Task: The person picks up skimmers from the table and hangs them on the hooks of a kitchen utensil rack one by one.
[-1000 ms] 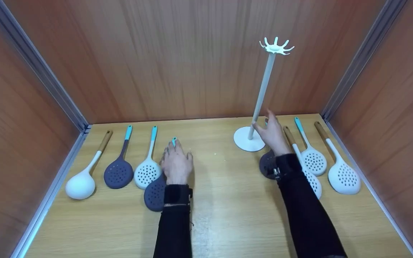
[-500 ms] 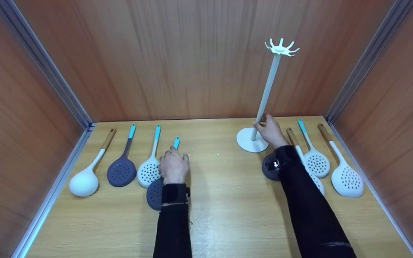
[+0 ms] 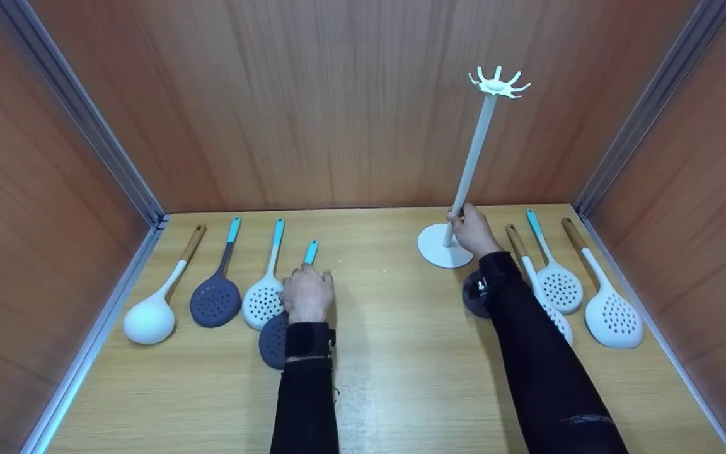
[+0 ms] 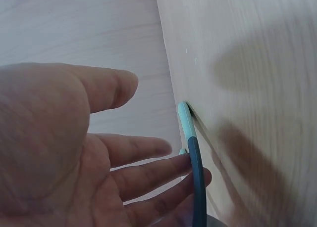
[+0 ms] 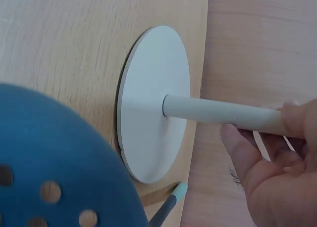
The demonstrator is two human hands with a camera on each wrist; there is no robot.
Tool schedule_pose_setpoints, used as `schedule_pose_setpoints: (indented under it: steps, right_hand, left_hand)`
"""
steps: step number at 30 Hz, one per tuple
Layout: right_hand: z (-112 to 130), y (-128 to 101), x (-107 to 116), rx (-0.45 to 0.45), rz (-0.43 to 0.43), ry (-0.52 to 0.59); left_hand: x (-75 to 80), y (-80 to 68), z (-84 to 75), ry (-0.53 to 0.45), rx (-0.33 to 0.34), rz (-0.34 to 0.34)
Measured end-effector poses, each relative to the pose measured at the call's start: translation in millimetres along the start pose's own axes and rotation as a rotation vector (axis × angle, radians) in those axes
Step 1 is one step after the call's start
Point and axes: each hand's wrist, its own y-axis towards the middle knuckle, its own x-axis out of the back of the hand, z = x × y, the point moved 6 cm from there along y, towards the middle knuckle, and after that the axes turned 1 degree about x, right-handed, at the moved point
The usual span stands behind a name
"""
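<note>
My right hand (image 3: 473,233) grips the lower pole of a white utensil stand (image 3: 478,142), with thumb and fingers about it. The stand has a round base (image 5: 153,103) and a crown of hooks on top. Below my right wrist lies a dark skimmer (image 5: 69,153), partly covered by the arm. Over another dark skimmer (image 3: 273,342) is my left hand (image 3: 308,295). In the left wrist view its thumb stands well apart from the extended fingers, and the fingertips are right at the skimmer's dark handle (image 4: 196,172).
To the left lie a white ladle (image 3: 149,320) with a wooden handle, a dark skimmer (image 3: 215,301) and a white skimmer (image 3: 262,301). On the right are several white slotted turners or skimmers (image 3: 615,318). Wooden panels (image 3: 338,107) enclose the table at the back and sides.
My right hand has come down to the stand's pole and closed its fingers on it. My left hand has drawn back slightly, showing more of the turquoise handle end.
</note>
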Motion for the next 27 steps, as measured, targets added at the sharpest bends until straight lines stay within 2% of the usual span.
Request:
schedule_pose_setpoints:
  steps: [10, 16, 27]
  right_hand:
    - [-2.3, 1.3, -4.2, -0.104, -0.005, 0.069]
    - [3.0, 0.4, -9.0, -0.078, 0.004, 0.075]
    - [13.8, -5.0, -25.5, -0.033, 0.013, 0.036]
  left_hand:
    - [2.4, -1.5, -2.7, 0.035, 0.02, 0.063]
    - [3.8, -1.0, 0.8, 0.031, 0.041, 0.111]
    - [6.1, -3.2, 10.1, 0.011, 0.005, 0.156]
